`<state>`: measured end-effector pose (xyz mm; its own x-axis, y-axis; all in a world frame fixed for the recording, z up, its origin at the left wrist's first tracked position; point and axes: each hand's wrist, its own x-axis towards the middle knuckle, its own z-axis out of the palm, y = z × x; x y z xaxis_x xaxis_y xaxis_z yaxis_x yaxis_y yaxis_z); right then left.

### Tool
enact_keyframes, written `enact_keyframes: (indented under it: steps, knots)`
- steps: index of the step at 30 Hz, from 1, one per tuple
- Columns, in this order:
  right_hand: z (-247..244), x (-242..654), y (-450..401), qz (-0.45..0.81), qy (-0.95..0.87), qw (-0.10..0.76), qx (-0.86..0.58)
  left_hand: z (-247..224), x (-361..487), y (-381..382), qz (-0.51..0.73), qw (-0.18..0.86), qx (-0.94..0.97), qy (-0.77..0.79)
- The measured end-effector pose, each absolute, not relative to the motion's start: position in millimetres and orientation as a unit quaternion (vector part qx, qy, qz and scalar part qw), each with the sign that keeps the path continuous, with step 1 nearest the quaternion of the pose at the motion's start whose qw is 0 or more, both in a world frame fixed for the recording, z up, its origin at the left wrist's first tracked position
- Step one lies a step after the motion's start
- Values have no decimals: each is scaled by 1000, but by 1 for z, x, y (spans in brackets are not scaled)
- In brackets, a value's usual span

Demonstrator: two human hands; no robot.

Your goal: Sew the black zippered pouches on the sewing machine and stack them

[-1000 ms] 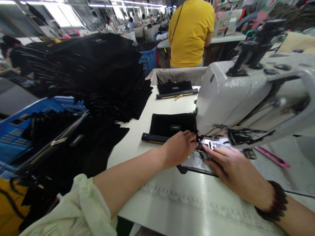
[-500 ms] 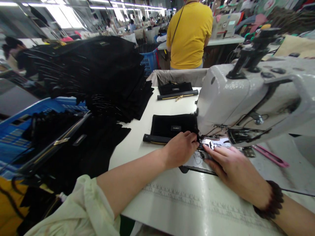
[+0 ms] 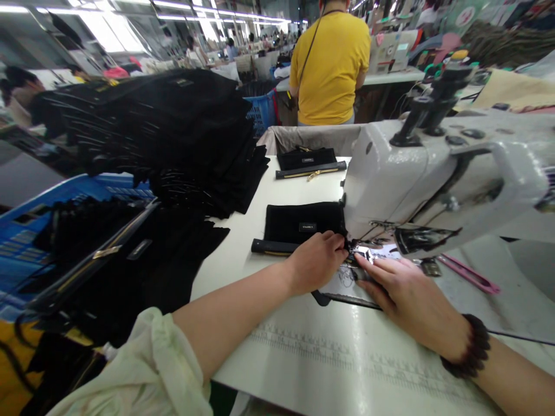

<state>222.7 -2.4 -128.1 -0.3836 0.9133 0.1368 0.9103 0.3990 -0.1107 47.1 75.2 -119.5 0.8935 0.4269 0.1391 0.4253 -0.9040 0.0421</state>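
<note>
My left hand, its fingers curled, grips the right end of a black fabric panel with a zipper close to the needle of a white sewing machine. The panel lies flat, carrying a small label and a dark zipper strip along its near edge. On the other side of the needle, my right hand rests low with fingers stretched towards the presser foot. Loose thread curls on the metal plate between my hands. The fingertips partly hide the panel's end.
Another zippered black panel lies farther back on the white table. Left stand a tall pile of black pieces and a blue basket. Pink thread snips lie right. A person in yellow stands beyond.
The view has shifted slightly, so the machine and the right hand appear a little farther left. Both hands keep nearly the same place by the needle; the panel shows no clear movement.
</note>
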Motion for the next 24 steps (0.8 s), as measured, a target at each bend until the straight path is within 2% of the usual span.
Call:
enact_keyframes:
  steps: [24]
  knots:
    - [-127,222,-4,8,-832,106,-544,-123,44,81,81,-6,978,194]
